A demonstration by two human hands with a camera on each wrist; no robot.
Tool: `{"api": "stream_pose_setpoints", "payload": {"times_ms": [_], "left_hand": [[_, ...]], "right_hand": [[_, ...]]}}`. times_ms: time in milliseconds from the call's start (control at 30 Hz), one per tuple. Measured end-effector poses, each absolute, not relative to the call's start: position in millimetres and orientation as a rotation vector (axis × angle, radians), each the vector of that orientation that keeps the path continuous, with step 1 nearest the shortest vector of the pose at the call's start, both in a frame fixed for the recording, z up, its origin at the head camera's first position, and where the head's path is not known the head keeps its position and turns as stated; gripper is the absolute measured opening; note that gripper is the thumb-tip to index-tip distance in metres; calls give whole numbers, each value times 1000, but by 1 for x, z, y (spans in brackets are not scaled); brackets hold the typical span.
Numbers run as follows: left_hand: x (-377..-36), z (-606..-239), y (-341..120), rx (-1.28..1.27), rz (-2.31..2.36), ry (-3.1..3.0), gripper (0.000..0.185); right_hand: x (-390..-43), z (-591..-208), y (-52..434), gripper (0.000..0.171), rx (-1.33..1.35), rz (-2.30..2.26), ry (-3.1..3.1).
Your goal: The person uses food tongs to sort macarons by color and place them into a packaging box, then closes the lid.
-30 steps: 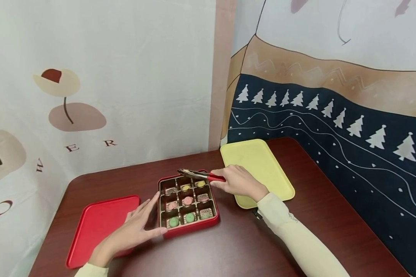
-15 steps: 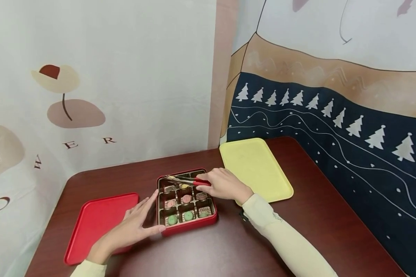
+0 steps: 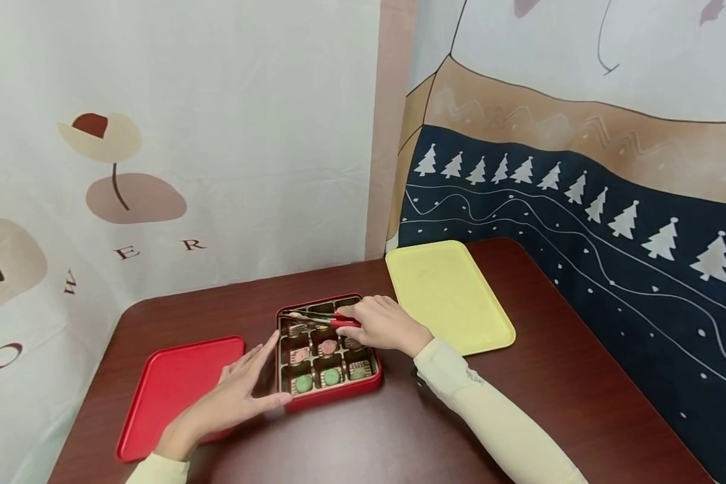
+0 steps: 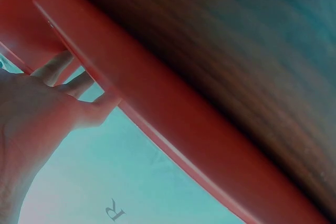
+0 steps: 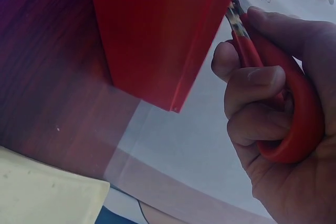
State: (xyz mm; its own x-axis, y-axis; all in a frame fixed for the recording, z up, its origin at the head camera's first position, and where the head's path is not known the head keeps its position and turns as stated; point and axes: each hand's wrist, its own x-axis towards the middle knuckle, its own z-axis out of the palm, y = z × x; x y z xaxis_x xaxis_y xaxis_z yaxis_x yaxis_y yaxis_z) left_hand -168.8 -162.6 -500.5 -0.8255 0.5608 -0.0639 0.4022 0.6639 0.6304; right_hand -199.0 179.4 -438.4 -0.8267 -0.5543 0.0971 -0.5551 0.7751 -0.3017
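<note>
Right hand (image 3: 382, 325): gripping the red-handled tongs (image 3: 317, 319), fingers curling round the looped red handle; it is hovering over the far-right part of the red tin (image 3: 333, 396).
Tongs, long axis: lying nearly level, running from the hand leftward along the tin's far row, with the metal tips reaching toward the far-left compartment.
Tongs, tips: appearing close together in the head view; whether they are pinching a sweet cannot be told.
Red tin: sitting near the middle of the table (image 3: 399, 430), its grid of compartments holding small wrapped sweets (image 3: 327, 347), green ones in the near row.
Key relation: the sweets are lying below and to the left of the gripping hand, in line with the tongs' axis; the right hand is the nearer one to the far row.
Left hand (image 3: 232, 400): fingers lying straight, pressing flat against the tin's left wall, thumb tip at the near-left corner; holding nothing.
Red lid (image 3: 169, 393): lying flat toward the table's left edge, partly under the left wrist.
Yellow tray (image 3: 454, 296): resting at the far edge, right of the tin, apart from it.
Head view: showing the whole layout and the tongs' direction.
Right wrist view: showing the curled fingers (image 5: 252, 82) on the handle (image 5: 294, 124) and the tin's outer wall (image 5: 157, 30), but no tips or sweets.
Left wrist view: showing fingertips (image 4: 97, 106) touching the tin's wall (image 4: 173, 124); the contents are staying hidden.
</note>
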Motion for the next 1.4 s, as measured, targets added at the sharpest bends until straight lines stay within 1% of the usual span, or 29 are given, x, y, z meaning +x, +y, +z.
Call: {"api": "stream_pose_setpoints", "payload": {"times_ms": [167,367,600,767,1033,1400], "left_hand": [[-170,-499,-162,779,914,2633,115],[-168,-499,-163,769,893,2629,115],[-169,-498,-161,784,901,2638,115],[-170,-499,-161,764,884,2634,116],[-168,-502,-162,771,912,2628,115],[-166,-501,-164,784,919,2632,115]], "right_hand": [[-200,-439,179,36,904,495,-2964],[-199,-442,180,43,896,532,-2994],[-194,-446,184,40,872,512,-2977],[-189,-448,185,48,862,510,-2967],[-182,-451,188,58,758,499,-2938],[-167,-454,195,65,628,550,-2978]]}}
